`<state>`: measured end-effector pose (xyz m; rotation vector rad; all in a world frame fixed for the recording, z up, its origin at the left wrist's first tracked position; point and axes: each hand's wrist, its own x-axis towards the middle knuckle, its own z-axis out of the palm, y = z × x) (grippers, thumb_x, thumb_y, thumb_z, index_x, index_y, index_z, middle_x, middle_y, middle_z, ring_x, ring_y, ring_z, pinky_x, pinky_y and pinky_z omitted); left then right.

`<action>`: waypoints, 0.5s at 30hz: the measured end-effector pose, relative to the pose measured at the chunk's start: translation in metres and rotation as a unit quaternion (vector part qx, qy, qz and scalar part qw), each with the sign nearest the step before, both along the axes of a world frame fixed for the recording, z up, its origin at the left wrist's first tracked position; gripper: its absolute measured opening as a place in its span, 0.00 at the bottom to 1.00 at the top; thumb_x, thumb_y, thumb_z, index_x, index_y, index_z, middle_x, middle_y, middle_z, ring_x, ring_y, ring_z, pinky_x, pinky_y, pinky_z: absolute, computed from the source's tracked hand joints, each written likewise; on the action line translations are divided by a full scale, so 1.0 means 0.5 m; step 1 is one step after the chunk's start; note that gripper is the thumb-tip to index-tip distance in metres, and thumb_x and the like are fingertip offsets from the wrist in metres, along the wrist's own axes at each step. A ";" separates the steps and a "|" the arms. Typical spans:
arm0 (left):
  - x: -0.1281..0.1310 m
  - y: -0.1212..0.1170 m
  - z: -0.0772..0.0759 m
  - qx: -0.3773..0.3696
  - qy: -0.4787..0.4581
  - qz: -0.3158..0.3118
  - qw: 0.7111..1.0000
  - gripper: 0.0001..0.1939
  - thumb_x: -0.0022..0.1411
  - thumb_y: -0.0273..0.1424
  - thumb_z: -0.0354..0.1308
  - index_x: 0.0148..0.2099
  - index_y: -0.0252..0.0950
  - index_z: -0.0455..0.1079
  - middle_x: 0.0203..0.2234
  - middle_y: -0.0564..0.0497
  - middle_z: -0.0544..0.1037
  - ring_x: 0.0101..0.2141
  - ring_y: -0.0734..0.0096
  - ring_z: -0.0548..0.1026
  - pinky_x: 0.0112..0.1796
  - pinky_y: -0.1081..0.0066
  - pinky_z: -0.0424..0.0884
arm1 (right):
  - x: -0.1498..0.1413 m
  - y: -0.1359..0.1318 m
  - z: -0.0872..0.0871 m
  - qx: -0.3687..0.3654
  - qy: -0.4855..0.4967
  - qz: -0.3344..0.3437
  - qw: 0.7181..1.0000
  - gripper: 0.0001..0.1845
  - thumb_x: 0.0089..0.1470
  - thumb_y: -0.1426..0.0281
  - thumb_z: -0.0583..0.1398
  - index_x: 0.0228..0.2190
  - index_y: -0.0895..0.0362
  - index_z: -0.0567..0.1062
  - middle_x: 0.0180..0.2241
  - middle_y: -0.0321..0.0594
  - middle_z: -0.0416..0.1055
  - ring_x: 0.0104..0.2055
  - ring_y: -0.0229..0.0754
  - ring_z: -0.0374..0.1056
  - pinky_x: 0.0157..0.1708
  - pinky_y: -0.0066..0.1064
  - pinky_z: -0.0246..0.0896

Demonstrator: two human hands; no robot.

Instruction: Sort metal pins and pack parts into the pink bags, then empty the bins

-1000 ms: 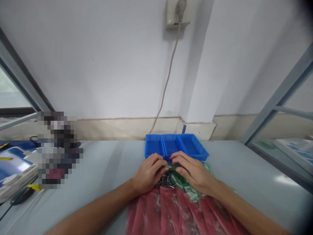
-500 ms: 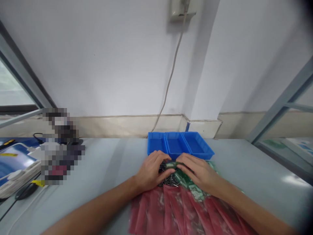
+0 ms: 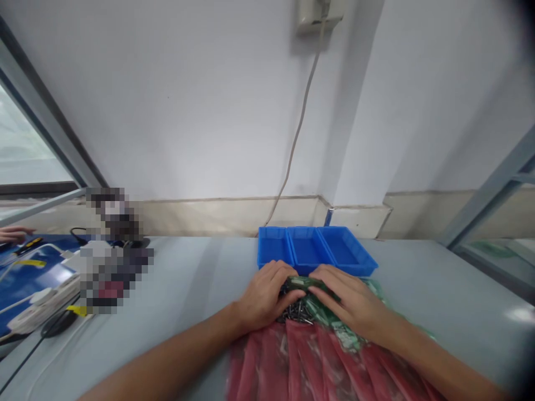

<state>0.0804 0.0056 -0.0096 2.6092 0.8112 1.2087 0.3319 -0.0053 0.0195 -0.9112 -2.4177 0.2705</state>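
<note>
My left hand (image 3: 267, 294) is closed, with fingers and thumb curled on the left end of a green plastic bag (image 3: 328, 312). My right hand (image 3: 355, 298) grips the same bag from the right. Between the two hands a rolled part of the bag shows. Under them lies a pile of small dark metal pieces that look like screws (image 3: 297, 313). Several red translucent plastic bags (image 3: 273, 359) are spread in front of the pile, close to my body. My fingertips are partly hidden behind the bag.
Three blue trays (image 3: 273, 245) stand side by side just beyond my hands. On the left are a white power strip (image 3: 45, 312), cables and a blurred patch of things. Another person's hand (image 3: 15, 234) shows at the far left. A wall cable (image 3: 298, 128) hangs behind.
The view has shifted slightly, so most things sit a little further right. Another person's hand has come into view at the far left. Both my hands stay on the green bag.
</note>
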 end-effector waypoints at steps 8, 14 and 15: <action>0.002 -0.002 0.002 0.002 -0.011 -0.001 1.000 0.10 0.81 0.34 0.48 0.50 0.36 0.68 0.43 0.45 0.79 0.43 0.63 0.74 0.46 0.63 0.72 | -0.006 -0.007 0.005 0.016 0.000 -0.009 1.000 0.06 0.71 0.67 0.57 0.48 0.53 0.71 0.42 0.43 0.75 0.44 0.48 0.74 0.44 0.38 0.69; 0.003 0.000 -0.002 0.011 -0.013 -0.005 1.000 0.11 0.81 0.35 0.48 0.49 0.36 0.68 0.42 0.46 0.79 0.41 0.63 0.74 0.44 0.64 0.71 | -0.003 -0.009 0.001 0.034 -0.003 -0.010 0.999 0.08 0.71 0.65 0.58 0.49 0.53 0.74 0.44 0.45 0.77 0.47 0.50 0.75 0.46 0.39 0.72; 0.002 0.000 -0.002 0.013 -0.013 -0.005 1.000 0.11 0.81 0.36 0.48 0.49 0.36 0.68 0.41 0.46 0.79 0.41 0.63 0.74 0.44 0.64 0.71 | -0.003 -0.009 0.002 0.035 -0.004 -0.010 0.999 0.08 0.72 0.65 0.58 0.49 0.53 0.74 0.44 0.45 0.77 0.48 0.50 0.75 0.47 0.40 0.72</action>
